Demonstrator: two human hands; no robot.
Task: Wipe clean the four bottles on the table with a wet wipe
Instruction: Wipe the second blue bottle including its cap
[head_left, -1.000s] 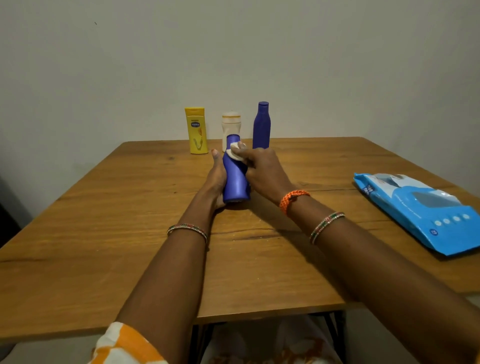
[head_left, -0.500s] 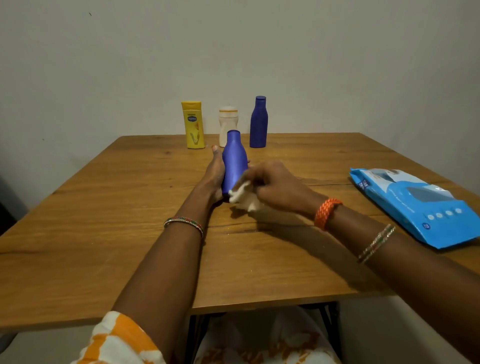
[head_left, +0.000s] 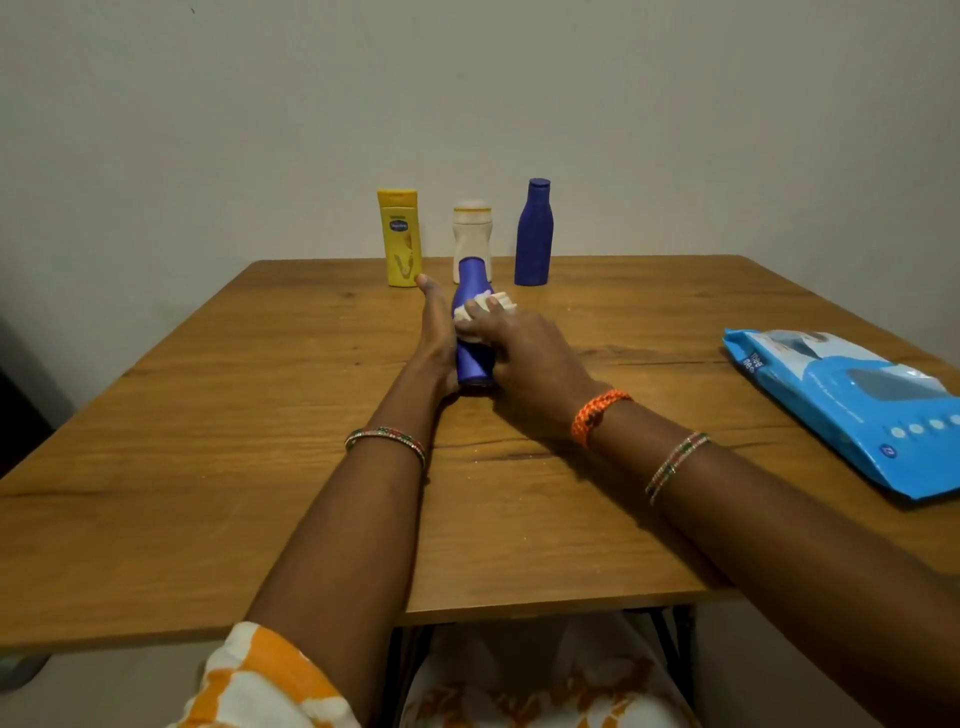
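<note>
A blue bottle (head_left: 474, 358) stands upright in the middle of the wooden table (head_left: 208, 441). My left hand (head_left: 435, 332) lies flat against its left side, fingers straight and pointing away from me. My right hand (head_left: 524, 353) holds a white wet wipe (head_left: 485, 304) pressed against the bottle's upper right side. At the far edge stand a yellow bottle (head_left: 399, 236), a white bottle (head_left: 471, 234) and a second blue bottle (head_left: 533, 234).
A blue pack of wet wipes (head_left: 852, 405) lies flat at the table's right edge. A plain wall rises just behind the three far bottles. My lap in orange and white cloth shows below the near table edge.
My right hand has moved the wipe from the bottle's base back up to its upper part. The left hand has stayed against the bottle's left side.
</note>
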